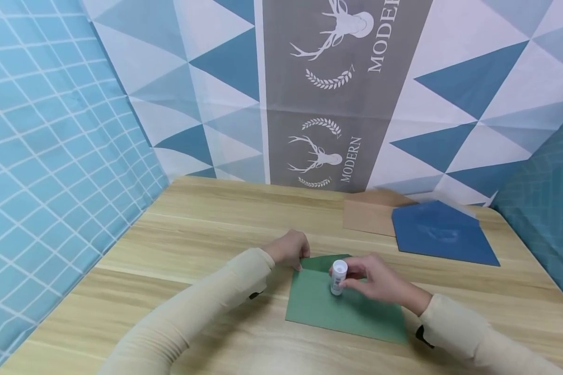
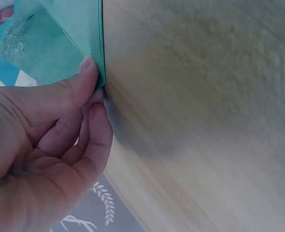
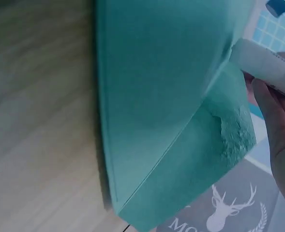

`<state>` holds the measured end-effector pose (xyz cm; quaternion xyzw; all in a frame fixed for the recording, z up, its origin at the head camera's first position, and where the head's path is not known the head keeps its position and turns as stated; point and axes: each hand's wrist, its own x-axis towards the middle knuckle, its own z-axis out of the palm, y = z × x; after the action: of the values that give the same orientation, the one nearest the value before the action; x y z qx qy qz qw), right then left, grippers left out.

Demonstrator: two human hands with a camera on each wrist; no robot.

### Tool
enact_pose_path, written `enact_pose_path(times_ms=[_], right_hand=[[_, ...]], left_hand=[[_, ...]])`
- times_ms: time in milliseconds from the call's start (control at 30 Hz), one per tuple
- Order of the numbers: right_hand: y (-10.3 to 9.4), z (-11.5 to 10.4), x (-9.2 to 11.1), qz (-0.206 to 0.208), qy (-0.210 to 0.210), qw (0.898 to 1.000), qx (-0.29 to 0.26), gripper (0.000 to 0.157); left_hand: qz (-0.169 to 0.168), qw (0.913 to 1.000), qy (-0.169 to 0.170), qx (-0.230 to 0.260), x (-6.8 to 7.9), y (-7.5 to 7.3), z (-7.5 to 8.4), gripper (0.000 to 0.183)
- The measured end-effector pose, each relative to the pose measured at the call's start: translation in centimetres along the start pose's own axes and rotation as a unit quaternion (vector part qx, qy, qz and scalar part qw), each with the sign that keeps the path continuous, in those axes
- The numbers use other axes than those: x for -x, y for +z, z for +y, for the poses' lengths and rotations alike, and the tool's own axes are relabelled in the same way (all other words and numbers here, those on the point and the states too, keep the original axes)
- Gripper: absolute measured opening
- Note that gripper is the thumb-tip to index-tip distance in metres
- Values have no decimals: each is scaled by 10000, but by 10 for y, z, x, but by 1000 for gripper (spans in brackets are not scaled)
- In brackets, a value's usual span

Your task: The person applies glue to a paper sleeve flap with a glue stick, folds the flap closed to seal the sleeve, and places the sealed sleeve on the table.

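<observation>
A green envelope [image 1: 319, 307] lies on the wooden table with its flap [image 1: 322, 263] unfolded toward the far side. My left hand [image 1: 291, 249] pinches the envelope's far left corner between thumb and fingers. In my right hand [image 1: 380, 280] is a white glue stick [image 1: 339, 278], gripped upright and uncapped over the envelope near the flap's fold. The right wrist view shows the glue stick [image 3: 263, 65] close to the paper; whether its tip touches is hidden. A wet, lumpy smear of glue [image 3: 236, 135] covers part of the flap near its edge.
At the back right, a blue envelope [image 1: 443, 242] with a shiny smear overlaps a brown envelope [image 1: 370, 216]. A pale envelope edge shows behind them. A patterned cloth [image 1: 230, 104] hangs behind the table, and a blue grid-patterned sheet [image 1: 65, 156] stands along its left side.
</observation>
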<state>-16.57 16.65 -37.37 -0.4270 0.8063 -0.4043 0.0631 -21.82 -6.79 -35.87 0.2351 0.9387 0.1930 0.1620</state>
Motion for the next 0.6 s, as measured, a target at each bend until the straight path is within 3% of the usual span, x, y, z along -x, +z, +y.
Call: enact_pose_path(times_ms=[367,600], right_hand=[[4,-1,15,115,145,9980,602,26],[-3,-3,35,166,336,9981,495,26]], left_hand=[[-71,9997,-1,-244,1,-2,2,14],[-100,9995,12,-283,-1,0,4,14]])
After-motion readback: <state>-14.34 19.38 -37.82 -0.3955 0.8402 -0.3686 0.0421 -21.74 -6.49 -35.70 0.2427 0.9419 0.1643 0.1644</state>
